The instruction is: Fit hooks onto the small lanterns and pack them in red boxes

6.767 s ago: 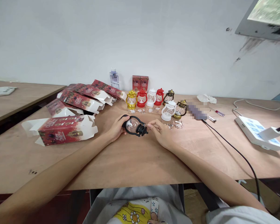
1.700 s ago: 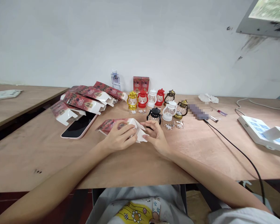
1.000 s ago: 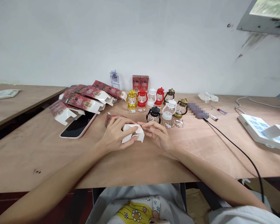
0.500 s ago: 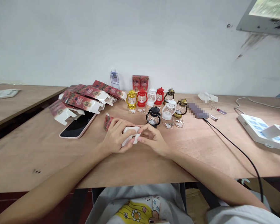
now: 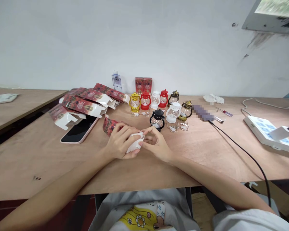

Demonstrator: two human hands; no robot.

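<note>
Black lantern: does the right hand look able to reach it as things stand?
Probably yes: the black lantern stands just beyond the right hand with nothing visible between them, though that hand would first need to leave the box.

The worktop (image 5: 115, 179) carries a phone (image 5: 78, 132), screen dark, at the left. A bottle (image 5: 116, 82) stands upright near the wall (image 5: 62, 45). To the right lie a crumpled tissue (image 5: 214, 98), a screwdriver (image 5: 227, 113) and a partly pixelated purple item (image 5: 203, 113); its black cord (image 5: 265, 177) runs over the front edge. A power strip (image 5: 261, 126) at far right holds a white adapter (image 5: 282, 133).
</note>
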